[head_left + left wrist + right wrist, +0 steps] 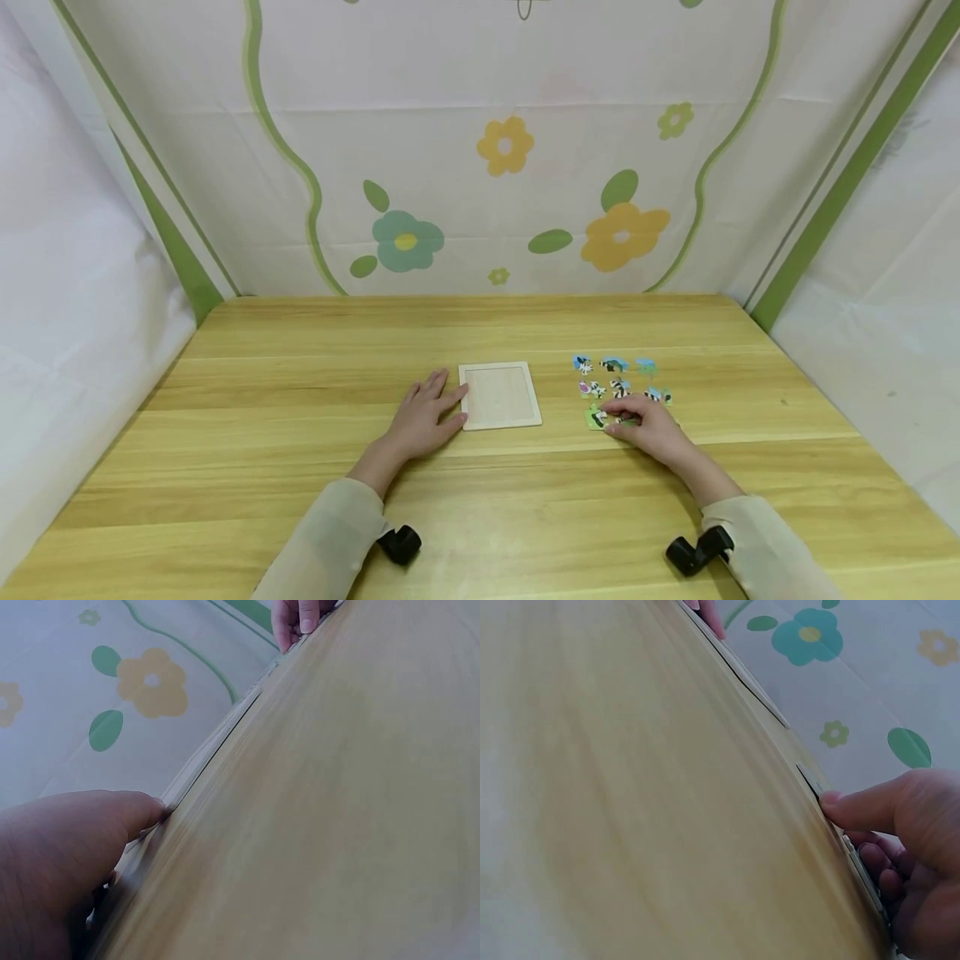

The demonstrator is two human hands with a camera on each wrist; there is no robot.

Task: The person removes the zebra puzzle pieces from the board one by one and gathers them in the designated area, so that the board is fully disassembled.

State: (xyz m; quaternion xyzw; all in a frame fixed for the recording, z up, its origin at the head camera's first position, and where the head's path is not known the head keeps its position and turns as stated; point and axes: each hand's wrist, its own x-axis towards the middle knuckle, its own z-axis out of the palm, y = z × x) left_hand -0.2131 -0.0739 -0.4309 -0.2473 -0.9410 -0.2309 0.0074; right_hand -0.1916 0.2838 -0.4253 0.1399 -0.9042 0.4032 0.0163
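Observation:
A square wooden puzzle tray (501,398) lies flat on the table. My left hand (422,421) rests beside it with fingers spread, thumb and index fingertip at its left edge; the left wrist view shows the thumb (142,814) against the tray's rim. On the right, my right hand (647,425) pinches a green puzzle piece (595,418) between thumb and fingers, at the near left corner of the group of pieces. The right wrist view has the thumb (855,810) pressed to the piece's edge. My palm hides some pieces nearby.
Several more puzzle pieces lie loosely in rows, among them a blue-topped one (647,366) and a black-and-white one (619,387). The wooden table (300,333) meets a flowered cloth wall (420,150) at the back. Black wrist cameras sit on both sleeves.

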